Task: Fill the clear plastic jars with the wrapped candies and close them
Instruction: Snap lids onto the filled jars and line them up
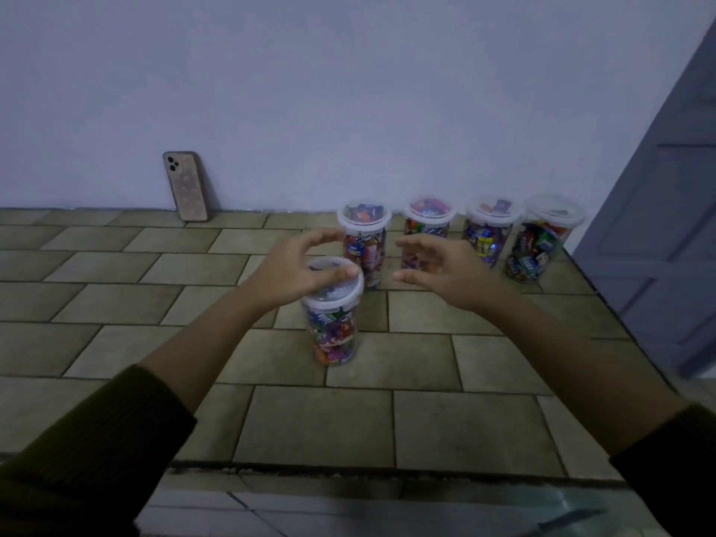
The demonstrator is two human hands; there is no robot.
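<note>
A clear plastic jar (334,331) full of wrapped candies stands in the middle of the tiled counter with its clear lid (339,294) on. My left hand (294,269) is curved over the lid's left side; its thumb lies across the lid top and its fingers arch above without gripping. To the right of the jar my right hand (441,269) hovers with fingers spread and relaxed, touching nothing. Behind stand several more lidded jars of candies in a row: one (364,238), a second (426,219), a third (489,230) and a fourth (538,246).
A phone (186,186) leans upright against the wall at the back left. A grey door (666,188) stands at the right. The tiled counter (116,304) ends at a front edge (387,468) near me.
</note>
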